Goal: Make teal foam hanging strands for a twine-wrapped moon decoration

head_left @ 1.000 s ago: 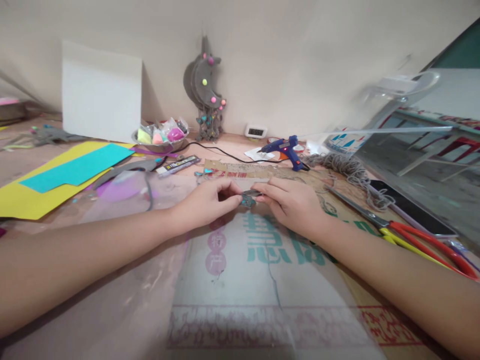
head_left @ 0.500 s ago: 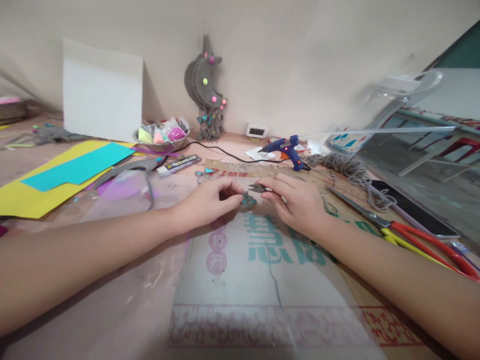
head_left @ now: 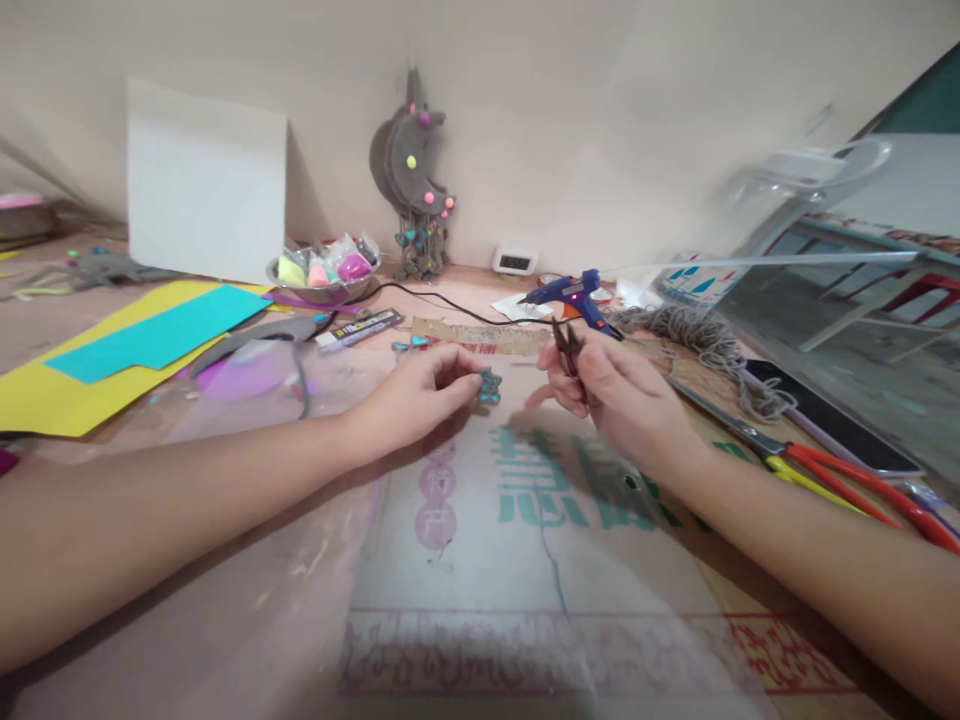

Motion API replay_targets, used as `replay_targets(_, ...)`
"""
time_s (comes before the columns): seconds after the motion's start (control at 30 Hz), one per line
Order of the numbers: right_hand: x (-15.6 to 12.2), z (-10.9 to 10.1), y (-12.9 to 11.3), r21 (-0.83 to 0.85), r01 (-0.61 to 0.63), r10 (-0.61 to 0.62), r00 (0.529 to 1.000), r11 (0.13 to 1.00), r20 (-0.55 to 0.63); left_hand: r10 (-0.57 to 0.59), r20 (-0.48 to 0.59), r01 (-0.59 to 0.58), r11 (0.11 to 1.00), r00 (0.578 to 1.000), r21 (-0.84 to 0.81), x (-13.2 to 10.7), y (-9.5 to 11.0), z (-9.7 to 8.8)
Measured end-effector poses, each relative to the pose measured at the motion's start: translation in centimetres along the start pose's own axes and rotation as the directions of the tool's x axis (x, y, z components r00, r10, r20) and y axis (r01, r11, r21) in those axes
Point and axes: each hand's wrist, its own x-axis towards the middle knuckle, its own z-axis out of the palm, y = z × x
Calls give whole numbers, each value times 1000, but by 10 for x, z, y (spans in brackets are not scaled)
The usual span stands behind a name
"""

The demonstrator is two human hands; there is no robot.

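My left hand [head_left: 420, 395] pinches a small grey and teal ornament [head_left: 490, 386] just above the printed sheet [head_left: 540, 560]. My right hand [head_left: 611, 390] is lifted off the table and closed round small dark snips [head_left: 568, 345], their blades pointing up. The two hands are a short gap apart, the snips to the right of the ornament.
A blue glue gun [head_left: 574, 295] with its cord lies behind the hands, grey yarn [head_left: 694, 345] beside it. Red and yellow scissors [head_left: 832, 470] and a phone [head_left: 829, 420] sit at right. Yellow and teal paper [head_left: 142, 345], a bowl of coloured bits [head_left: 322, 275] and a grey moon decoration [head_left: 412, 180] stand at left and back.
My right hand has risen from the table and drawn back to the right, turning the snips upright. My left hand has kept hold of the ornament and lifted it slightly.
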Motion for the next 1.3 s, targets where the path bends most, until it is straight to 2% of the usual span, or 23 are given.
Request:
replay_targets(0.07, 0, 2, -7, 181, -89, 74, 994, 979, 83, 10, 1, -10, 1000, 1000, -20, 1, -3, 0)
replay_targets(0.13, -1, 6, -10, 232, -161, 117, 974, 959, 193, 33, -10, -33, 999, 999, -6, 1, -2, 0)
replay_targets(0.23, -3, 11, -8, 331, -284, 160, 921, 900, 355, 34, -15, -33, 998, 999, 56, 1, 3, -1)
replay_targets(0.3, -4, 12, -6, 440, -315, 148, 916, 841, 373, 23, -8, -22, 996, 1000, 88, 1, 7, -1)
replay_targets(0.37, -4, 13, -5, 472, -279, 138, 940, 836, 312, 28, -2, -27, 994, 1000, 102, 0, 8, -1)
replay_targets(0.53, -4, 14, -8, 308, -263, 167, 938, 915, 303, 25, -2, -25, 996, 1000, 91, -1, 5, -1)
replay_targets(0.57, -4, 14, -8, 232, -217, 156, 955, 948, 254, 29, -2, -29, 996, 1000, 87, 0, 5, -1)
replay_targets(0.63, -3, 12, -5, -29, -58, 60, 993, 998, 102, 38, 2, -38, 995, 999, 89, 0, 4, -1)
replay_targets(0.67, -3, 11, -3, -182, 19, -12, 999, 983, 39, 35, 3, -36, 995, 999, 89, 0, 4, -1)
replay_targets(0.73, -3, 6, 3, -426, 114, -128, 992, 897, -4, 16, 3, -16, 996, 1000, 87, -1, 5, -1)
replay_targets(0.87, -1, 1, 14, -681, 203, -217, 974, 704, 67, -7, 1, 7, 995, 1000, 96, -1, 6, -1)
replay_targets(0.97, 0, 2, 16, -750, 257, -261, 958, 609, 116, 11, 4, -11, 992, 1000, 129, -2, 7, -1)
replay_targets(1.13, 0, 6, 16, -762, 238, -220, 967, 602, 128, 21, 7, -22, 988, 1000, 154, -3, 7, -1)
replay_targets(1.2, -1, 8, 15, -726, 220, -198, 973, 651, 118, 30, 5, -31, 986, 1000, 161, -3, 6, -1)
replay_targets(1.23, -1, 8, 15, -684, 196, -179, 979, 702, 97, 25, 9, -26, 988, 1000, 151, -3, 5, 0)
replay_targets(1.3, 1, 8, 12, -488, 77, -77, 997, 870, 19, -10, 13, 9, 995, 1000, 100, -3, 5, 0)
